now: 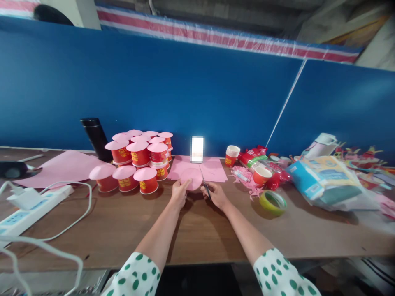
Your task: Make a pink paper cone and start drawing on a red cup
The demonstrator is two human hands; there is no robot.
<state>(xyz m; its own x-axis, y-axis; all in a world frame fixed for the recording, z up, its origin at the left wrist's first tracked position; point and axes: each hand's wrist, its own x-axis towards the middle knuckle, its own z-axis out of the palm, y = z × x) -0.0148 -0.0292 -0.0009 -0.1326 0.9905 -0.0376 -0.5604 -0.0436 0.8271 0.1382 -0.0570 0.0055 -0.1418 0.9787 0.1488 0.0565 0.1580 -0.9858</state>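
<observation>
My left hand [179, 194] pinches the lower left edge of a round pink paper disc [191, 177], thumb on top. Dark-handled scissors [206, 187] are gripped in my right hand [217, 196]. Their blades point up and away along the right edge of the disc; whether they touch or cut the paper is too small to tell. Behind the disc, pink paper sheets [217, 168] lie flat on the brown table [210, 238]. A lit phone [197, 150] stands upright at the back of those sheets.
To the left, red paper cups [140, 158] with pink cone tops are stacked. A black thermos [96, 139], pink sheet [66, 166] and power strip [33, 209] lie beyond. On the right are stacked cups [232, 155], paper scraps [247, 176], yellow-green tape [273, 203] and a plastic package [321, 176].
</observation>
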